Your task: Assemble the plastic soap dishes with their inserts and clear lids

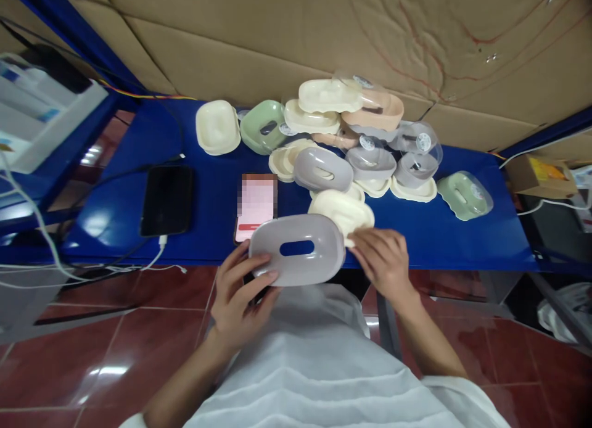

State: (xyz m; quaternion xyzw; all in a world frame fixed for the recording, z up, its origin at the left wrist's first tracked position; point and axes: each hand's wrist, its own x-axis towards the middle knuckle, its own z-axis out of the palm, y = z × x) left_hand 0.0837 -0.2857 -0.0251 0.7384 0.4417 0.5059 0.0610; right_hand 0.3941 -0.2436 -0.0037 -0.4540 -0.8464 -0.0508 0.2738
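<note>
My left hand (247, 286) grips the left end of a grey-mauve oval plastic cover (319, 255) with a slot in its middle. Fingers lie over its face, and the cover is tilted above the front edge of the blue table. At the cover's right end, my right hand (382, 258) pinches the lower corner of a cream plastic tray (345, 212). The tray sits partly behind the cover; whether the two touch is unclear. Just beyond them lies another grey oval cover (323, 170) with a slot.
Cream, peach, grey and green containers (374, 113) are heaped at the back of the blue table (490, 246). Behind my left hand lies a phone (256, 209) with a lit screen. A black tablet (166, 200) with a white cable rests further left. Cardboard (259, 39) forms the back wall.
</note>
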